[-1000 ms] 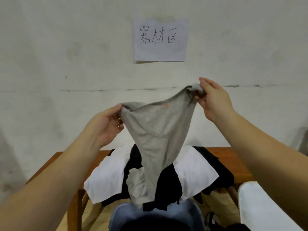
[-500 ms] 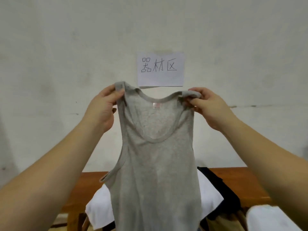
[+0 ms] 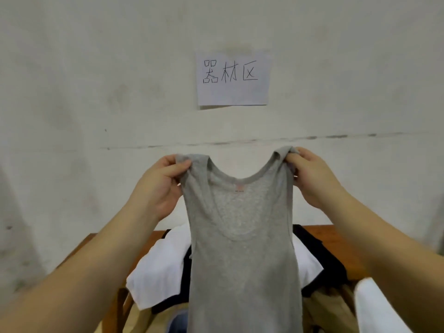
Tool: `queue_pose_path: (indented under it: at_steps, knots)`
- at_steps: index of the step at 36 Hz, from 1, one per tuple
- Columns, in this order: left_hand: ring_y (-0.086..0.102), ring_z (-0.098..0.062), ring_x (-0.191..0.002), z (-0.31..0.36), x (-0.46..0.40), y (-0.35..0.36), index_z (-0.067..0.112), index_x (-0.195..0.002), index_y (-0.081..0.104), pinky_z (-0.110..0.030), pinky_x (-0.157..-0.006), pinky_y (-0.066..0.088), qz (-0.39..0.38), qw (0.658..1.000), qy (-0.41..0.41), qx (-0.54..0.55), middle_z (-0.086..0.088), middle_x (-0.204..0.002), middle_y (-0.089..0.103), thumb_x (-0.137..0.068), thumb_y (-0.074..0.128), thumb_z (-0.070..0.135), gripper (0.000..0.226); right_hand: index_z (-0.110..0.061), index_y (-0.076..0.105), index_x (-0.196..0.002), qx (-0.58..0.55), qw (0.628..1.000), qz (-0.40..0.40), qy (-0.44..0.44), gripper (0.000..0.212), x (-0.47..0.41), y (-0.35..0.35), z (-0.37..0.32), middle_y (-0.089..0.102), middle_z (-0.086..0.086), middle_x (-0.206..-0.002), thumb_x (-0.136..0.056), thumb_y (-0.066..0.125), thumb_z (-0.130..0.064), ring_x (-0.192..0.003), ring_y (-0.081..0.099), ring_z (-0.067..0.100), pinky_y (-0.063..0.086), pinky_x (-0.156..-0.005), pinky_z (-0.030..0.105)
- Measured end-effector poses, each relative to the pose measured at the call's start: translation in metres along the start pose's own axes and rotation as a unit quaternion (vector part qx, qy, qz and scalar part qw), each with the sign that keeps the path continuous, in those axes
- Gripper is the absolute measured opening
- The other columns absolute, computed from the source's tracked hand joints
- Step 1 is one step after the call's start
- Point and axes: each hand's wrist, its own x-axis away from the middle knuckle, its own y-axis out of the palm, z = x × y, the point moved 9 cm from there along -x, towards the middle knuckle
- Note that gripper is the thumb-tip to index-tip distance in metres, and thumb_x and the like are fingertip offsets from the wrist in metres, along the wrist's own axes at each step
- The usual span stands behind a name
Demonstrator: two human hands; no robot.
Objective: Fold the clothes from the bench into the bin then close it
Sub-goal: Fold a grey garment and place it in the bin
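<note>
A grey tank top (image 3: pixel 242 248) hangs spread out in front of me, neckline up. My left hand (image 3: pixel 161 186) pinches its left shoulder strap and my right hand (image 3: pixel 312 179) pinches the right strap, both held above the wooden bench (image 3: pixel 334 234). Behind the top, white clothes (image 3: pixel 158 272) and black clothes (image 3: pixel 324 260) lie piled on the bench. A sliver of the blue bin (image 3: pixel 179 320) shows at the bottom edge, mostly hidden by the top.
A white wall stands close behind the bench, with a paper sign (image 3: pixel 233 79) taped to it. A white object (image 3: pixel 379 308) sits at the lower right, beside the bench. Tan floor shows below the bench.
The bunched grey top has been shaken out and now hangs flat by its two straps. My hands moved apart, rose, and have since come lower in the view.
</note>
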Motion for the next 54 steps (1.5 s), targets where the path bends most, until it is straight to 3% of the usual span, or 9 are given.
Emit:
queue_pose_path:
  at_steps: [6,13,17,21,31,40,43,48,54]
  knots:
    - [0.067,-0.008,-0.08,-0.011,0.002,-0.01,0.015,-0.08,0.058,-0.016,-0.069,0.05,0.043,0.993,0.097,-0.046,0.004,-0.087,0.07,-0.089,0.061,-0.005,0.023,-0.017,0.062,-0.08,0.037,0.999,0.008,-0.02,0.016,0.008,0.002,0.014,0.058,-0.004,-0.07,-0.095,0.059,-0.022,-0.074,0.052,0.017,0.042,-0.071,0.037]
    - [0.065,-0.014,-0.082,-0.014,0.006,-0.013,0.025,-0.096,0.055,-0.034,-0.082,0.049,0.05,0.967,0.163,-0.19,0.001,-0.081,0.07,-0.09,0.067,0.005,0.024,-0.018,0.068,-0.09,0.06,0.998,0.016,-0.023,0.011,0.011,0.001,0.028,0.067,-0.011,-0.072,-0.097,0.06,-0.022,-0.071,0.061,0.008,0.048,-0.072,0.032]
    - [0.07,-0.014,-0.092,-0.032,-0.001,-0.01,0.026,-0.115,0.061,-0.028,-0.088,0.053,0.022,0.971,0.108,-0.211,-0.005,-0.093,0.074,-0.09,0.067,0.006,0.032,-0.018,0.069,-0.092,0.073,0.997,0.02,-0.015,0.012,0.018,0.002,0.039,0.07,-0.008,-0.08,-0.095,0.062,-0.027,-0.081,0.065,0.011,0.055,-0.086,0.042]
    - [0.066,-0.01,-0.08,-0.055,-0.005,-0.002,0.009,-0.095,0.069,-0.027,-0.082,0.053,-0.024,0.992,0.023,-0.12,0.002,-0.081,0.072,-0.093,0.058,0.0,0.014,-0.017,0.068,-0.086,0.08,0.996,-0.007,-0.035,0.011,0.027,0.018,0.039,0.066,-0.008,-0.077,-0.094,0.064,-0.023,-0.078,0.061,0.009,0.052,-0.082,0.04]
    - [0.066,-0.013,-0.098,-0.097,0.019,0.031,0.016,-0.089,0.075,-0.021,-0.084,0.053,-0.152,0.986,-0.036,-0.063,-0.003,-0.103,0.072,-0.087,0.064,0.007,0.015,-0.031,0.065,-0.077,0.16,0.979,-0.065,-0.106,0.019,0.05,0.075,0.048,0.061,-0.013,-0.087,-0.09,0.069,-0.019,-0.071,0.052,-0.005,0.039,-0.069,0.008]
    - [0.066,-0.011,-0.078,-0.118,0.032,0.019,0.008,-0.088,0.069,-0.02,-0.074,0.053,-0.148,0.981,-0.045,-0.12,0.0,-0.08,0.072,-0.091,0.056,-0.001,0.016,-0.022,0.062,-0.093,-0.015,0.992,-0.125,0.004,0.009,0.066,0.089,0.112,0.065,-0.008,-0.087,-0.085,0.066,-0.024,-0.082,0.059,0.006,0.05,-0.081,0.028]
    - [0.065,-0.009,-0.073,-0.12,0.034,0.016,0.016,-0.076,0.076,-0.019,-0.069,0.052,-0.155,0.981,-0.046,-0.103,0.001,-0.076,0.071,-0.085,0.061,0.004,0.021,-0.014,0.053,-0.109,-0.089,0.969,-0.217,0.072,0.023,0.078,0.102,0.153,0.068,-0.004,-0.099,-0.087,0.061,-0.013,-0.094,0.064,0.008,0.05,-0.087,0.024]
    - [0.064,-0.011,-0.075,-0.12,0.031,0.002,0.011,-0.082,0.073,-0.02,-0.069,0.051,-0.14,0.983,-0.047,-0.11,0.0,-0.079,0.071,-0.086,0.057,0.008,0.017,-0.014,0.062,-0.118,0.151,0.904,-0.371,0.15,0.027,0.118,0.105,0.235,0.071,0.004,-0.116,-0.092,0.068,-0.021,-0.111,0.066,0.017,0.05,-0.102,0.039]
    - [0.061,-0.013,-0.074,-0.111,0.031,-0.021,0.005,-0.09,0.066,-0.022,-0.066,0.048,-0.125,0.981,-0.029,-0.147,0.001,-0.081,0.068,-0.091,0.052,0.007,0.014,-0.021,0.06,-0.079,0.39,0.789,-0.455,0.135,0.028,0.154,0.082,0.29,0.061,0.002,-0.085,-0.09,0.066,-0.046,-0.078,0.059,0.016,0.047,-0.077,0.03]
